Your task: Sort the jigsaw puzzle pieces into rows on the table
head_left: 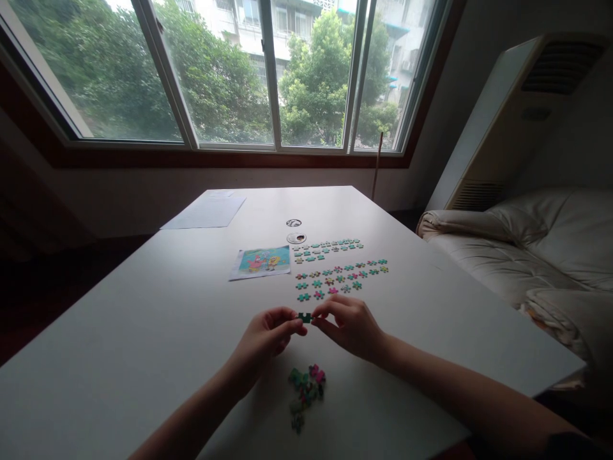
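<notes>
Between my two hands is a green jigsaw puzzle piece [305, 317], held up over the white table. My left hand [268, 329] pinches its left end between thumb and fingers. At its right end, the thumb and forefinger of my right hand [352, 322] close on it. Just beyond, rows of loose puzzle pieces [330, 281] lie spread out, mostly green with some pink and yellow. A small heap of puzzle pieces [306, 390] sits nearer to me, below my hands. Left of the rows lies a picture sheet [264, 262] with colourful cartoon figures.
The white table [143, 332] stretches toward the window. Two round black-and-white discs [295, 238] lie behind the rows. Sheets of paper [205, 212] rest at the far left. To the right stand a pale sofa [479, 249] and a tall floor-standing unit with vents [488, 121].
</notes>
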The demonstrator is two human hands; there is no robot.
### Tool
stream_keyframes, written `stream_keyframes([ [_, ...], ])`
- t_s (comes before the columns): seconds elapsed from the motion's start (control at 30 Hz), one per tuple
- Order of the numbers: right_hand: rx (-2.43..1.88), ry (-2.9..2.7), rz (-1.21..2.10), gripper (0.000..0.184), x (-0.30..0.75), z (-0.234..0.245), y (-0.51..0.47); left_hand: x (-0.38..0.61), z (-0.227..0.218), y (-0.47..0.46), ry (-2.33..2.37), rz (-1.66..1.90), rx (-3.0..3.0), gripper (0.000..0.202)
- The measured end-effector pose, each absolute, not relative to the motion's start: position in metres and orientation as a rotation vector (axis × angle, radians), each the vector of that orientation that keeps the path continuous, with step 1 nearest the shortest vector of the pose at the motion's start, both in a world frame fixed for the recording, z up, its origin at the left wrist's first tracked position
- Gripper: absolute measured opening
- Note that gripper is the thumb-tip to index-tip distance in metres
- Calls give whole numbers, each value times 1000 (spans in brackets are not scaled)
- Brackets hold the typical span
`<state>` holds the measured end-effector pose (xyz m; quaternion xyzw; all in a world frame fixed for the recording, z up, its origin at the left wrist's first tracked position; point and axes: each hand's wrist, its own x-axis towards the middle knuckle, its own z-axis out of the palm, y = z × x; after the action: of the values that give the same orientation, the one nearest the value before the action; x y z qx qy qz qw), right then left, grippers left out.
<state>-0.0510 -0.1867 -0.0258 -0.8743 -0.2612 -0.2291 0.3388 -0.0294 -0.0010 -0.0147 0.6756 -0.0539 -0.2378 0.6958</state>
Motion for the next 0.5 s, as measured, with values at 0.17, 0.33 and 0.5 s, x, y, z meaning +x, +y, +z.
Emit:
stream_keyframes([
  [0.17,-2217,-677,-612,12,-50,-26,-187,-30,-12,-3,-152,-542,1566,29],
  [0.33,-2136,-684,-618,9,-46,-27,-191,-28,-15,0,-248,-576,1613,25],
  [0.5,-2053,-575,-743,7,-33,-22,-211,-26,-17,12,-678,-411,1996,15],
])
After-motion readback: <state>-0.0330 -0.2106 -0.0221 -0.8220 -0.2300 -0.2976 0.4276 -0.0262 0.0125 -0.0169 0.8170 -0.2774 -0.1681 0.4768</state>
